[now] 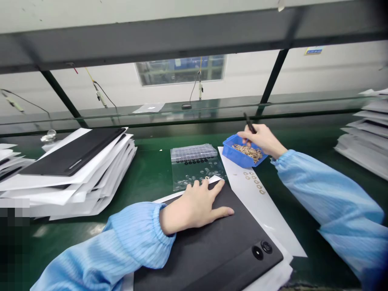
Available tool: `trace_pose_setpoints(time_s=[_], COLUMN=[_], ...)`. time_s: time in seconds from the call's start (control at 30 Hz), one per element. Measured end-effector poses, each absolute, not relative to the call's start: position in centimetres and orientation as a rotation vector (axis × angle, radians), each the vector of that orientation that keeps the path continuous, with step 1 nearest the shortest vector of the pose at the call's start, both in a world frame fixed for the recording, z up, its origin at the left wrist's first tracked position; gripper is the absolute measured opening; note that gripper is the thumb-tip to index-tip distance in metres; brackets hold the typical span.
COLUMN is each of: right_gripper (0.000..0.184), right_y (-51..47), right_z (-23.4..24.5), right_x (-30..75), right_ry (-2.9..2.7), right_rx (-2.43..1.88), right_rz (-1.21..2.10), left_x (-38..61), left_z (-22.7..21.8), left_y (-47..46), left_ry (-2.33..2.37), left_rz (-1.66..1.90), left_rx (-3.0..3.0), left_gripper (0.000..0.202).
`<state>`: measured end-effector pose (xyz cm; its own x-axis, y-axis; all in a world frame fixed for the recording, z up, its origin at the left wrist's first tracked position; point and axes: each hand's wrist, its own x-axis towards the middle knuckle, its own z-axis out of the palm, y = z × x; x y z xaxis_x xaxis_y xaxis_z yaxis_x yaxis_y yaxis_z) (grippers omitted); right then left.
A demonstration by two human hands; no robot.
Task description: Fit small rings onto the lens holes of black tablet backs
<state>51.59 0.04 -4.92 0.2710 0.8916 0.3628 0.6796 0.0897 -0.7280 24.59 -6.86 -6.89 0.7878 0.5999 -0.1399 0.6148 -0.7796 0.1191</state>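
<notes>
Left hand (194, 206) is open, palm down, fingers spread on a black flat panel (194, 258), not gripping. Looks like it's there to pin the panel so it won't slide. Panel lies on a white sheet (266, 218), with two round black fittings (257, 252) at its near right corner.

Right hand (262, 139) is closed in a pinch on a slim black tool (249, 122), tweezers or a pen, can't tell. Lower end is hidden behind the fingers. Hand sits just above the edge of a blue plastic parts bin (239, 150), which is tilted and full of small tan rings (247, 152). Tilt probably brings the rings within easy reach.

A few loose tan rings (254, 182) lie in a scattered line on the white sheet, just beside the panel and within reach of both hands. Clear zip bag (197, 167) lies beyond the left fingers, holding a row of black rings (188, 161) and small clear parts.

Stacks of black panels interleaved with white sheets (72, 169) sit left on the green bench mat (154, 169), with more white-sheeted stacks (363, 133) right, so the work spot stays central. Both arms are in light blue striped cleanroom sleeves (333, 194).
</notes>
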Motion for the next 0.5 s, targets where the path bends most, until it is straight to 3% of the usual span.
trace_pose_setpoints(time_s=[0.2,0.37,0.5], right_gripper=[0.034,0.021,0.020], right_y=[1.8,3.3,3.5], right_z=[-5.0,-6.0,-6.4], right_x=[48.6,53.0,55.2], right_ry=[-1.605,-1.455,-1.453], right_rx=[-1.762,-1.991,-2.109], right_rz=[0.149,0.038,0.061], left_x=[24.5,24.5,24.4], left_z=[-6.7,-6.9,-7.0], left_y=[-5.7,-5.5,-5.6], left_ry=[1.145,1.114,1.107], left_rz=[-0.130,-0.154,-0.165], left_rx=[2.747,2.721,2.717], left_gripper=[0.075,0.075,0.076])
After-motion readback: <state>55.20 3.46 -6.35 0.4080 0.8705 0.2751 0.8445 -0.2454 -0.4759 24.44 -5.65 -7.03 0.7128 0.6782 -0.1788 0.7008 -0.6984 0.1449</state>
